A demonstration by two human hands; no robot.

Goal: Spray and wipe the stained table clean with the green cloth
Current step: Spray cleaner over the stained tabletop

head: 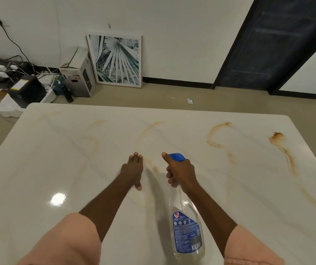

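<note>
White glossy marble-look table [57,159] fills most of the view, with brown-orange smeared stains [282,148] across the far half; darkest streak sits far right, another curved one [215,134] left of it, fainter arcs toward the middle and left. Right hand [180,170] grips the neck of a clear plastic spray bottle with a blue label and blue trigger head [188,232], fingers curled round the neck under the blue head, one finger extended forward beside the nozzle. Bottle hangs tilted, base toward the camera, nozzle pointing away over the tabletop. Left hand [133,168] is held flat, fingers straight and close together, thumb out to the side; holding nothing, low over a faint stain near table centre, contact unclear. Both forearms come out of pink sleeves [63,241]. Green cloth not seen anywhere in frame. Bright light glare on the near-left tabletop. Beyond the table: a framed palm-leaf print [118,60] leaning on the white wall, a cardboard box [78,73] beside it, a tangle of cables and chargers [6,69] far left, a dark door frame [268,44] at right.
</note>
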